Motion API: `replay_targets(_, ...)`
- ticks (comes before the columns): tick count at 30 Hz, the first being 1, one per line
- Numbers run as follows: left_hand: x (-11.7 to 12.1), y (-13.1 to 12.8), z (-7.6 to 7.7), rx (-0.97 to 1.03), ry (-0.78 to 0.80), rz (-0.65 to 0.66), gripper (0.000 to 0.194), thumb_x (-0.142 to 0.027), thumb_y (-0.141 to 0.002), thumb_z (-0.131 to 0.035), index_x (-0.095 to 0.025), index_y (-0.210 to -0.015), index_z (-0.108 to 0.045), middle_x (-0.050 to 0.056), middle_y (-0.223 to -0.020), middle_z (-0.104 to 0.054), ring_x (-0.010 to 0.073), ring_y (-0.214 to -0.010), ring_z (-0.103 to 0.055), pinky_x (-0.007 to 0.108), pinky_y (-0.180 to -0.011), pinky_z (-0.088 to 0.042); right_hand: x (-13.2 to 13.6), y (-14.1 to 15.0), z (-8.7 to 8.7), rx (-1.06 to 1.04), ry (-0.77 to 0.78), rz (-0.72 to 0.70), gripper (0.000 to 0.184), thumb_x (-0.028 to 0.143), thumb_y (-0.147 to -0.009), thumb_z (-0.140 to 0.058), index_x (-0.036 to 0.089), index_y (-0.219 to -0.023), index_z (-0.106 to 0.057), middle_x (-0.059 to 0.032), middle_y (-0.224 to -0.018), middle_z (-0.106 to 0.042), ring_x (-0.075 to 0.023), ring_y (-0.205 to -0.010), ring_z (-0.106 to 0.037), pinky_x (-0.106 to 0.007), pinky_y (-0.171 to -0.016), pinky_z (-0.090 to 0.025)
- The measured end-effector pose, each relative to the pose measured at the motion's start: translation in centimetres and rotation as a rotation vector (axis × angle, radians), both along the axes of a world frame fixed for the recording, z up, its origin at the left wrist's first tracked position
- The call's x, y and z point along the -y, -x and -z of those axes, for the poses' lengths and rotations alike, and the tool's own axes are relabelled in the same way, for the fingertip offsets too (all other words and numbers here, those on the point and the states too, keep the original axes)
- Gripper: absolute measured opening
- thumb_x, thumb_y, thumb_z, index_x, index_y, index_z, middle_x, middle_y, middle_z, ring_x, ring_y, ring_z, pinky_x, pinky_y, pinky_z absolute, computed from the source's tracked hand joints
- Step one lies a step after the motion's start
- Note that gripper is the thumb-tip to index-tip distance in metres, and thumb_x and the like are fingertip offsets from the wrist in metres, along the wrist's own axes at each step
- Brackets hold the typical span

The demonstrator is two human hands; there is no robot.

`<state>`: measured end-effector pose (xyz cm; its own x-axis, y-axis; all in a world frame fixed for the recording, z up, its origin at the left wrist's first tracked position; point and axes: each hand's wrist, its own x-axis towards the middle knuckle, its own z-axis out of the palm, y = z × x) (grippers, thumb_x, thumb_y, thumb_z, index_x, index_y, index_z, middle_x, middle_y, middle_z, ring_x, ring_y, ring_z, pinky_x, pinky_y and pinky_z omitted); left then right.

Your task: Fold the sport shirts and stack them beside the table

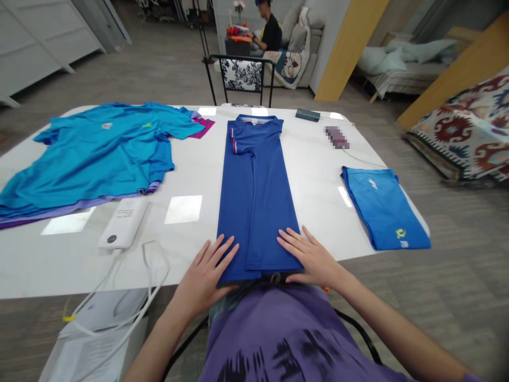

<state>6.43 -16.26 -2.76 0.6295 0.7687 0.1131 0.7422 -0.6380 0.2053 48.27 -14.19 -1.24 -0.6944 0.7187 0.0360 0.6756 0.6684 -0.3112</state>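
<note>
A dark blue polo shirt [270,196] lies lengthwise on the white table [191,170], its sides folded inward into a long strip with the collar at the far end. On its near left corner rests my left hand [204,270], fingers spread. My right hand [312,257] lies on the near right edge of the shirt, fingers stretched out, with the thumb by the table edge. Neither hand grips the cloth. Left of the shirt, several T-shirts lie spread in a stack, a turquoise one [107,148] on top. A folded blue garment [385,207] sits at the right.
A white power-bank-like device [124,223] with cables lies near my left hand, above a white box [95,345]. A dark case [307,115] and a blurred phone-like item [337,137] lie at the far right. A chair [242,74] stands beyond; a person [272,32] sits behind.
</note>
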Motion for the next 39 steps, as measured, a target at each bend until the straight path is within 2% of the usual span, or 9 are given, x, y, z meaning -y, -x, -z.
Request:
replay_targets(5, 0.4, 0.4, 0.3, 0.012, 0.013, 0.045, 0.093, -0.009, -0.098, -0.071, -0.031, -0.183, -0.042, 0.009, -0.187, -0.044, 0.0360, -0.179, -0.032, 0.065, -0.147, -0.029, 1.2, -0.9, 1.7, 0.027, -0.031, 0.014, 0.131, 0.005, -0.080, -0.087, 0.038, -0.190, -0.024, -0.0063, -0.189, -0.035, -0.0327, -0.176, -0.036, -0.064, -0.147, -0.032)
replay_targets(15, 3.0, 0.4, 0.4, 0.152, -0.006, 0.068, 0.080, 0.004, -0.095, -0.057, -0.037, -0.162, -0.071, 0.005, -0.172, -0.064, 0.0295, -0.166, -0.057, 0.062, -0.146, -0.033, 4.3, -2.3, 0.4, 0.005, -0.016, 0.034, 0.106, -0.006, -0.083, -0.064, 0.045, -0.175, -0.055, 0.0017, -0.181, -0.049, -0.0276, -0.169, -0.050, -0.059, -0.142, -0.041)
replay_targets(18, 5.1, -0.7, -1.4, 0.229, 0.063, 0.101, 0.066, -0.002, -0.099, -0.058, -0.035, -0.152, -0.078, 0.005, -0.157, -0.077, 0.0254, -0.149, -0.071, 0.054, -0.141, -0.042, 6.1, -3.6, -2.1, -0.055, 0.102, -0.016, 0.088, -0.003, -0.090, -0.062, 0.044, -0.165, -0.067, 0.0027, -0.168, -0.066, -0.0250, -0.159, -0.063, -0.056, -0.140, -0.045)
replay_targets(21, 7.6, -1.8, -4.8, 0.306, 0.266, 0.143, 0.050, -0.012, -0.103, -0.060, -0.033, -0.143, -0.081, 0.004, -0.135, -0.086, 0.0235, -0.124, -0.082, 0.045, -0.122, -0.060, 8.0, -5.0, -6.5, -0.098, 0.308, -0.036, 0.059, 0.010, -0.105, -0.062, 0.044, -0.150, -0.078, 0.0025, -0.144, -0.082, -0.0214, -0.134, -0.079, -0.044, -0.125, -0.060)
replay_targets(27, 9.1, -3.3, -12.1, 0.592, 0.481, 0.158, 0.037, -0.023, -0.110, -0.061, -0.041, -0.135, -0.082, 0.000, -0.105, -0.088, 0.0245, -0.089, -0.083, 0.041, -0.089, -0.070, 8.2, -6.4, -15.2, -0.129, 0.596, -0.099, 0.036, 0.025, -0.110, -0.067, 0.046, -0.133, -0.085, -0.0010, -0.113, -0.088, -0.0203, -0.102, -0.086, -0.032, -0.095, -0.069)
replay_targets(30, 5.6, -4.5, -13.8, 0.688, 0.350, -0.012, 0.029, -0.031, -0.115, -0.062, -0.037, -0.134, -0.083, 0.002, -0.111, -0.088, 0.0241, -0.096, -0.083, 0.037, -0.087, -0.070, 3.7, -6.6, -17.1, -0.249, 0.448, 0.013, 0.031, 0.041, -0.113, -0.068, 0.047, -0.140, -0.084, -0.0015, -0.117, -0.088, -0.0238, -0.103, -0.086, -0.035, -0.091, -0.072)
replay_targets(32, 1.2, -5.4, -14.3, 0.740, 0.229, -0.195, 0.025, -0.037, -0.117, -0.063, -0.029, -0.127, -0.084, 0.005, -0.113, -0.086, 0.0231, -0.103, -0.083, 0.034, -0.094, -0.069, -1.3, -6.4, -17.7, -0.325, 0.330, 0.094, 0.033, 0.049, -0.114, -0.067, 0.044, -0.142, -0.083, -0.0024, -0.120, -0.087, -0.0257, -0.106, -0.086, -0.038, -0.095, -0.072)
replay_targets(36, -12.4, -6.5, -13.5, 0.902, -0.102, -0.414, 0.040, -0.056, -0.116, -0.065, -0.019, -0.127, -0.078, 0.003, -0.116, -0.080, 0.0211, -0.111, -0.078, 0.035, -0.106, -0.064, -14.8, -4.5, -17.6, -0.426, 0.198, 0.135, 0.039, 0.055, -0.114, -0.068, 0.036, -0.145, -0.082, -0.0013, -0.129, -0.084, -0.0257, -0.121, -0.081, -0.043, -0.115, -0.065)
replay_targets(39, -24.0, -6.2, -10.8, 0.893, -0.120, -0.431, 0.049, -0.058, -0.117, -0.060, -0.013, -0.127, -0.074, 0.004, -0.113, -0.076, 0.0225, -0.110, -0.075, 0.039, -0.107, -0.062, -25.2, -2.1, -15.5, -0.505, 0.179, 0.150, 0.034, 0.044, -0.116, -0.066, 0.028, -0.143, -0.081, -0.0019, -0.139, -0.081, -0.0220, -0.131, -0.075, -0.036, -0.123, -0.057)
